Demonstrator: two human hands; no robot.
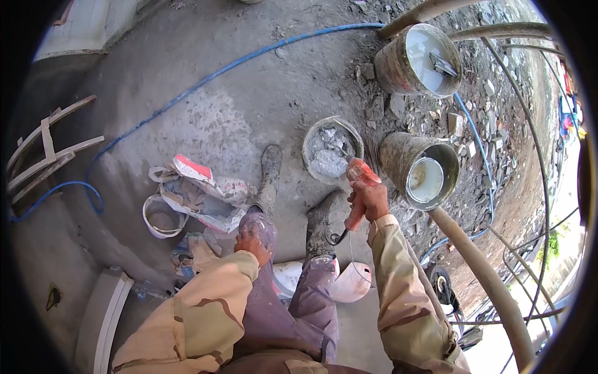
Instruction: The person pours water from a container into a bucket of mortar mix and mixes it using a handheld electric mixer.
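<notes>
My right hand is wrapped around the handle of a red power drill, its cord trailing from the bottom of the grip. The drill's front end points into a bucket of lumpy grey-white mix. A thin shaft seems to enter the mix, though its tip is hidden. On my bent left knee rests my left hand, fingers laid over the dusty trouser leg and holding nothing. My boots stand just to the near left of the bucket.
Two larger buckets stand to the right, one with cloudy liquid, one with a white pail inside. Torn sacks and a small pail lie left. A blue hose crosses the floor; poles line the right edge.
</notes>
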